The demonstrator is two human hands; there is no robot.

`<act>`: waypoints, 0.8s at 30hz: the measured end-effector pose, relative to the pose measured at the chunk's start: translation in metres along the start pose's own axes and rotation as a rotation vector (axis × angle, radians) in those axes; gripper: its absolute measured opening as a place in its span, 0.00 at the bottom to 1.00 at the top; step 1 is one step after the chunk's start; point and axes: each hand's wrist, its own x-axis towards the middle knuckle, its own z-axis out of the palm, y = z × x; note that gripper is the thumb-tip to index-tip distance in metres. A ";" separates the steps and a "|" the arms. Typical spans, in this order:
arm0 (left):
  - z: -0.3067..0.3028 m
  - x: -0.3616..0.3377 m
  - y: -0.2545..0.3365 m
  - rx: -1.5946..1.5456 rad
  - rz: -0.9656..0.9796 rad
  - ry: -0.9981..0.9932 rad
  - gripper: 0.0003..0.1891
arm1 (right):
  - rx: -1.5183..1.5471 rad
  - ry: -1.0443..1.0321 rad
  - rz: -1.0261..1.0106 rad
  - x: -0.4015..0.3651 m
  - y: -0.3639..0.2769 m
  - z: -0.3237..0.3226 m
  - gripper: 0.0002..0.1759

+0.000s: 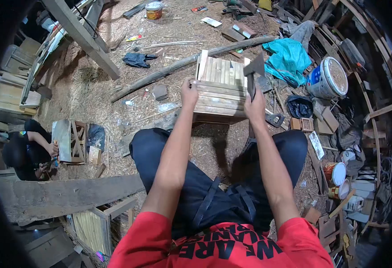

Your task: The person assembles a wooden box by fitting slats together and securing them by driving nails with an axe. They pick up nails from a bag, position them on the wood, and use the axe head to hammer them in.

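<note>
A box of wooden slats [218,100] stands on the floor in front of my knees, its slatted top and near side facing me. My left hand [189,94] is closed on its left edge, thumb and fingers at the corner of the top. On the box's right side, my right hand [255,106] is wrapped round the handle of a hatchet [254,67]. The hatchet is held upright, its broad metal head over the box's far right corner. A handsaw handle [275,119] shows on the floor just right of my right wrist.
A long wooden pole [160,73] lies behind the box. Teal plastic sheeting [287,58] and a large white bucket [328,78] are at right. A crouching person [26,149] at left handles a wooden frame [68,140]. A thick plank [66,196] extends beside my left arm.
</note>
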 end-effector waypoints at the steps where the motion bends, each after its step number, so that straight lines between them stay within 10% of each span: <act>1: -0.002 0.003 -0.001 -0.011 -0.010 -0.011 0.10 | -0.037 0.096 -0.019 -0.012 0.008 -0.002 0.17; 10: -0.007 -0.017 0.012 0.164 0.146 0.105 0.08 | 0.384 -0.174 0.632 -0.019 0.059 0.009 0.22; 24: -0.024 -0.001 -0.025 -0.268 -0.271 0.192 0.10 | 0.115 -0.014 0.031 0.024 -0.012 0.029 0.23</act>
